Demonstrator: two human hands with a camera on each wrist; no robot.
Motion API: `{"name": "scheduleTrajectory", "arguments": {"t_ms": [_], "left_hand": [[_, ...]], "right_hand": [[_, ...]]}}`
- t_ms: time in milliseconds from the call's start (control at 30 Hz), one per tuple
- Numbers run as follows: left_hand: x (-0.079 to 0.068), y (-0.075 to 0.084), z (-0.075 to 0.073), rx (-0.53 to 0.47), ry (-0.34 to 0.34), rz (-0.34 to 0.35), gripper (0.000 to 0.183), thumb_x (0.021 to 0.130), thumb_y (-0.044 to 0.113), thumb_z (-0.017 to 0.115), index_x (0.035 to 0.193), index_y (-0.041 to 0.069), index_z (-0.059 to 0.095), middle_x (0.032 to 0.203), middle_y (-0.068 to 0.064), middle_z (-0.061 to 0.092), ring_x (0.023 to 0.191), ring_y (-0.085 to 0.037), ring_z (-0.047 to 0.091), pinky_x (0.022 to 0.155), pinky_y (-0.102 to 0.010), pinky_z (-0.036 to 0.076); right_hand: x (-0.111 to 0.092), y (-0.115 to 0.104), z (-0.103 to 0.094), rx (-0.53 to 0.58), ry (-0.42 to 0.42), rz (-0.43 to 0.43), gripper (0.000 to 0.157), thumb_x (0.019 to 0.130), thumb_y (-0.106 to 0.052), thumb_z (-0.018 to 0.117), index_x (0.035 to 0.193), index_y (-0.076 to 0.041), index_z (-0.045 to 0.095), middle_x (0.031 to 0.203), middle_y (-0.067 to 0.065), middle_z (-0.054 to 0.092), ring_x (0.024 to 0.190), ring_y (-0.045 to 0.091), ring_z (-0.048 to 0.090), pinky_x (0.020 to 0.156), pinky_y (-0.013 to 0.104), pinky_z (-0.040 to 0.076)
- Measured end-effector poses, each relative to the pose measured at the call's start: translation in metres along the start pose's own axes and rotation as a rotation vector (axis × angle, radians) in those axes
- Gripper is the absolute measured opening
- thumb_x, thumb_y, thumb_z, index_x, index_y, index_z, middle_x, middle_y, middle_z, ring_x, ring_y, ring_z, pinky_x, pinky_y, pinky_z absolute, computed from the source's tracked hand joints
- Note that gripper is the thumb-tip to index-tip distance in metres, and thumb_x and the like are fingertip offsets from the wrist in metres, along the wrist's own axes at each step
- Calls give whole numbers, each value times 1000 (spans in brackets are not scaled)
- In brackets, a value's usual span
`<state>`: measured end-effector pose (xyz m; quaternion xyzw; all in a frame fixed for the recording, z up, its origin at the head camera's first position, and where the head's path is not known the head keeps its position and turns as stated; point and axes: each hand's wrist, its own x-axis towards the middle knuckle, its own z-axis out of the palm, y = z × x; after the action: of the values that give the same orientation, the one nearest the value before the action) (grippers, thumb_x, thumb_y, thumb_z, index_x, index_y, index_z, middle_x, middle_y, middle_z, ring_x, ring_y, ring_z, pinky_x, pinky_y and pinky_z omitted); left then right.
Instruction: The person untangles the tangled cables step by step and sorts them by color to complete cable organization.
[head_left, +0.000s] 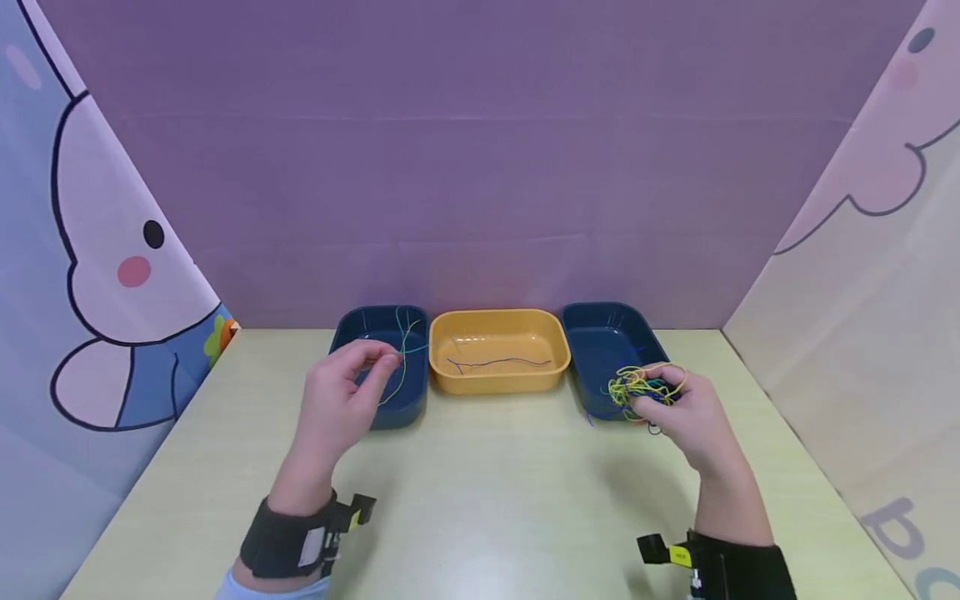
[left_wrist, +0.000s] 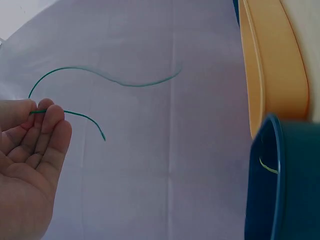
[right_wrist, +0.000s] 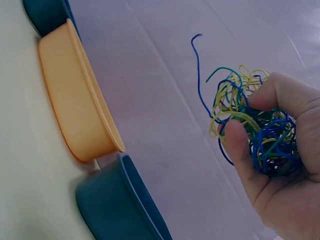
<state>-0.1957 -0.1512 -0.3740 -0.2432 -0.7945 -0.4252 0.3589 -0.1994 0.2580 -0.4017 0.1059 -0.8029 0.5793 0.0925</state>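
My left hand (head_left: 339, 400) is raised over the near side of the left blue tray (head_left: 402, 415). Its thumb and fingertips pinch a thin green wire (left_wrist: 131, 85), whose two loose ends curve away in the left wrist view. My right hand (head_left: 696, 418) grips a tangled bundle of wires (right_wrist: 276, 145), mostly yellow, blue and green, above the near end of the right blue tray (head_left: 592, 321). From that bundle one blue end sticks up. A dark blue wire (head_left: 510, 360) lies in the yellow tray (head_left: 498, 384) between the blue ones.
A short yellow wire (left_wrist: 268, 166) shows inside the left tray. All three trays stand side by side on a pale table (head_left: 480, 500), against a purple backdrop (head_left: 480, 167). Printed cartoon sheets (head_left: 112, 275) flank both sides.
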Motion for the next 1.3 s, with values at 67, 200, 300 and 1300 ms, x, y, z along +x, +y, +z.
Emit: {"name": "scheduleTrajectory", "arguments": {"t_ms": [67,200,300,1300], "left_hand": [[0,-5,-4,-24,-12,-32,4,89,5,67,93,5,68,88,-2,68,81,-9,61,73,-16,52],[0,-8,-2,-92,-35,-79,6,90,5,65,96,5,69,90,-2,69,81,-10,63,71,-17,53],[0,-8,1,-107,-25,-103,7,91,6,65,96,6,68,90,-1,69,80,-9,63,70,-17,53],[5,16,6,-163,-6,-232,7,91,-3,62,95,-5,66,88,-15,68,78,-22,64,66,-13,51]], "right_hand": [[0,1,-4,31,-2,-2,27,82,6,67,108,7,59,105,20,56,74,25,64,58,32,58],[0,-1,-4,54,-3,-20,31,83,-2,73,110,4,60,102,18,59,72,27,65,58,32,58],[1,-2,-3,66,0,-23,34,82,-5,75,112,1,60,104,19,57,73,29,64,60,35,59],[1,3,-16,90,-39,23,43,86,-11,73,124,-5,54,118,17,54,95,25,61,76,25,55]]}}
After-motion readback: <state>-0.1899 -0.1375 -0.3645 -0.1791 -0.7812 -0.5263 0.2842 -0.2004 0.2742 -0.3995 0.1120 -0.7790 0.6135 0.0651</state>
